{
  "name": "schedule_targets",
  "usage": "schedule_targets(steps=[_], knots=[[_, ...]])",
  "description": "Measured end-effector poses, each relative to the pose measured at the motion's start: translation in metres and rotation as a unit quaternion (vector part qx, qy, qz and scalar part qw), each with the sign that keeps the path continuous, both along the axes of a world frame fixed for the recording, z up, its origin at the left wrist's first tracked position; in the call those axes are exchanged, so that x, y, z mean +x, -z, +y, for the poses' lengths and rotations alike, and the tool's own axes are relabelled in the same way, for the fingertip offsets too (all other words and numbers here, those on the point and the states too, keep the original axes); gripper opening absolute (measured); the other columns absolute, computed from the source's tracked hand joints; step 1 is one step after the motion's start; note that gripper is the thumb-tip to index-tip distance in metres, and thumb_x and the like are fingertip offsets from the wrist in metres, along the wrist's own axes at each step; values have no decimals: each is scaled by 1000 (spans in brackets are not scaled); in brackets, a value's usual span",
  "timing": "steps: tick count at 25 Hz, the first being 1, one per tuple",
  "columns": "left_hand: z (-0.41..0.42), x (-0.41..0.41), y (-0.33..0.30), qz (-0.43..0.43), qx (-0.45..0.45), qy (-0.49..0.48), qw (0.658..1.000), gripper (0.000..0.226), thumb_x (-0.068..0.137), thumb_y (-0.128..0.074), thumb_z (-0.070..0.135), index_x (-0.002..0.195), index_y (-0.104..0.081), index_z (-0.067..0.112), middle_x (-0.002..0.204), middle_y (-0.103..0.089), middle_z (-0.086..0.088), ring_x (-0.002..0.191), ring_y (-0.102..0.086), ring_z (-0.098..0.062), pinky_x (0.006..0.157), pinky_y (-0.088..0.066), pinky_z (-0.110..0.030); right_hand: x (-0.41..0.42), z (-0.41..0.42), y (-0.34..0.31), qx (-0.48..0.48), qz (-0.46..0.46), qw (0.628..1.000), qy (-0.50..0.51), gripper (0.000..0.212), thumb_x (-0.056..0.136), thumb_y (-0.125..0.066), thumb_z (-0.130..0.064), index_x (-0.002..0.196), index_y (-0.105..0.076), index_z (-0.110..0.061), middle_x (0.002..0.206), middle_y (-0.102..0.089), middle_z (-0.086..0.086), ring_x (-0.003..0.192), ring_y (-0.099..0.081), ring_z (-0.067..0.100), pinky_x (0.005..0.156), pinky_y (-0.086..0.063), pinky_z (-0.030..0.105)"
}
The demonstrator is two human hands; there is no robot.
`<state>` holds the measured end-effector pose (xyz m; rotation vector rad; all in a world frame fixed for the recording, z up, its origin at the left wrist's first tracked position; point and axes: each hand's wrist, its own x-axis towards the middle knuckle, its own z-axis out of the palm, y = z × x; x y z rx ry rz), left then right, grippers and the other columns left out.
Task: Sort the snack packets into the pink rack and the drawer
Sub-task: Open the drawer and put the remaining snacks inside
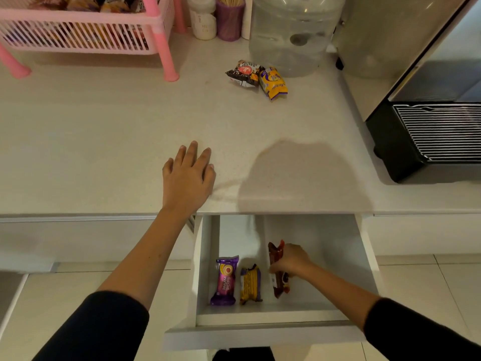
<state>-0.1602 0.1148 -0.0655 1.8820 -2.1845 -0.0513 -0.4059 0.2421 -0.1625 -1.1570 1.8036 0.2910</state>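
**Snack packets — three in the drawer, two left on the counter**

Snack packets look light, crinkly and slippery; best pinched mid-body. The right hand grips a red packet inside the open drawer, beside a yellow packet and a purple packet. The left hand rests flat, released, on the counter. At 12 o'clock lie a black packet and another yellow one — touching, near a water jug. The pink rack sits at 10 o'clock; the drawer's right side has room.
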Motion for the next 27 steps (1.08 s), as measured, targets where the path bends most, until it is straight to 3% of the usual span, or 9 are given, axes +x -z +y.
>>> schedule_targets(steps=[4,11,14,17,19,21,23,27], knots=[[1,0,2,2,-8,1,1000,46,97,-31,37,139,-46,24,151,-37,-8,140,-31,-29,108,-28,-50,12,-2,31,49,18,998,-18,44,67,-80,-31,94,-49,-14,83,-55,1,85,-66,19,65,-59,26],[2,1,3,5,-26,5,1000,46,96,-32,37,137,-49,23,149,-41,-9,139,-35,-30,107,-30,-50,18,3,29,57,-8,998,11,32,75,-76,-30,87,-52,-13,87,-61,8,80,-69,23,71,-60,30],[2,1,2,2,-22,4,1000,45,97,-35,35,137,-49,23,149,-41,-9,139,-34,-30,106,-30,-49,16,-1,-2,45,6,998,-42,25,81,-70,-25,77,-50,-12,75,-58,7,73,-66,23,63,-56,27],[6,-1,-2,2,-17,3,1000,43,97,-40,33,138,-48,23,150,-40,-8,139,-33,-29,106,-30,-48,11,-2,-52,-6,-28,995,-98,29,84,-66,-29,70,-56,-6,69,-60,10,67,-61,20,61,-52,27],[7,-3,-5,24,-13,-10,1000,41,95,-44,31,135,-50,25,147,-42,-6,135,-37,-28,102,-31,-46,7,-6,-94,-44,-92,985,-139,37,84,-65,-39,85,-67,-2,80,-69,14,66,-58,14,61,-47,26],[-2,-6,-14,77,8,-17,997,41,92,-48,28,132,-49,26,139,-45,-4,125,-41,-28,95,-31,-44,2,-21,-140,-131,-146,966,-171,32,83,-64,-45,95,-70,-16,85,-70,-4,66,-60,2,62,-46,15],[-28,-15,-30,140,33,-4,990,46,89,-52,21,134,-46,23,135,-45,-7,118,-44,-31,92,-33,-45,-5,-52,-176,-257,-188,938,-136,21,84,-65,-39,96,-70,-23,83,-68,-13,69,-61,-4,63,-47,10],[-109,-53,-65,88,9,31,996,54,88,-54,19,141,-42,19,136,-44,-12,118,-46,-36,90,-42,-50,-25,-152,-201,-444,-171,879,2,8,86,-66,-16,93,-68,-15,76,-64,-6,64,-58,5,62,-44,13]])
